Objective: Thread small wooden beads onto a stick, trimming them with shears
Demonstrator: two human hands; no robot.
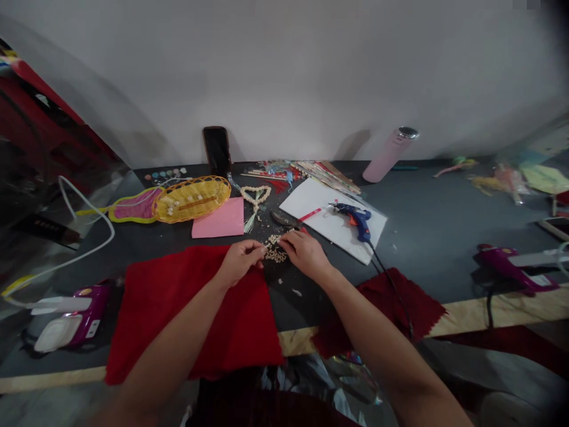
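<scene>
My left hand [242,261] is closed in a pinch at the left of a pile of small pale beige pieces [275,255]. Facing it from the right, my right hand [303,251] pinches too, its fingertips over the pile's edge. What either pinch holds is too small to make out. Red felt cloth [191,302] lies under my left wrist. Just behind the hands are dark-handled pliers [284,220] and a triangular frame of pale pieces [256,196] with a light tassel [249,223].
A blue glue gun [358,222] rests on a white board [311,201], its cord trailing toward the front edge. Behind stand a pink bottle [387,158] and a phone [217,149]. A yellow woven basket [195,198], pink paper [222,219] and purple devices [91,308] occupy the sides.
</scene>
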